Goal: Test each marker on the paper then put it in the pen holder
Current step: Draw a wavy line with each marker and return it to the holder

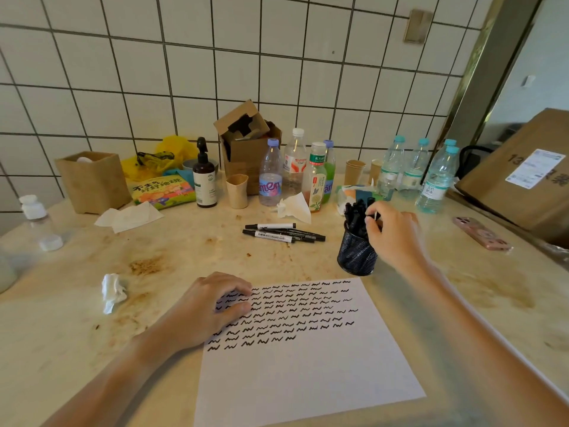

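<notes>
A white sheet of paper (308, 359) lies in front of me, its upper half covered in rows of black squiggles. My left hand (212, 306) rests on the sheet's top-left corner with its fingers bent. A black mesh pen holder (355, 254) stands just beyond the paper's top-right corner, packed with several black markers (355, 215). My right hand (394, 235) is at the holder's right rim, its fingertips pinching a marker (371, 211) that stands in the holder. A few loose markers (281, 233) lie in a bunch on the table to the left of the holder.
Bottles (294, 171), paper cups (237, 191), a cardboard box (246, 143) and tissues (294, 208) crowd the back of the stained table. A crumpled tissue (113, 291) lies left of the paper. A pink phone (480, 232) and a big carton (523, 174) are at right.
</notes>
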